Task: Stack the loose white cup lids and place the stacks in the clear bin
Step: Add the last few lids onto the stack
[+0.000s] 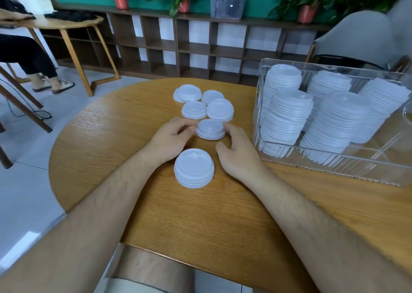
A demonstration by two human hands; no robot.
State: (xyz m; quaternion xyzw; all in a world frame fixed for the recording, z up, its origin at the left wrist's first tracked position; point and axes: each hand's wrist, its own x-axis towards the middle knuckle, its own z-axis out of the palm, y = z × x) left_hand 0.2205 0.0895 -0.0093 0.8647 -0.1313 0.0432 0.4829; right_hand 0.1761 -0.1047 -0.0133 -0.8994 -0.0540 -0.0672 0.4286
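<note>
Both hands are down on the table (107,141), left of the clear bin (334,166). Between them sits a low stack (210,129), looks like two lids, just left of the bin's near-left corner.

Your L hand (171,136) is on the side of that stack away from the bin, fingers curled in w/ the tips at the rim. It's blurred there, so can't tell if that's a real pinch or only a touch.

Your R hand (236,153) sits btw the low stack and the bin. Its fingers are loose and spread wide, tips against the rim on the bin side. The thumb sticks out, off the lids, and that hand grips nothing.

A taller stack (194,168) of several lids stands on the table left of the bin's front wall, btw your two wrists and apart from both.

Four loose lids (194,110) lie in a tight cluster left of the bin's far-left corner, beyond your fingertips. They're dome up, and a couple overlap at the edges.

Inside the bin, five tall stacks (287,114) of white lids lean a bit, packed toward its left and back.
</note>
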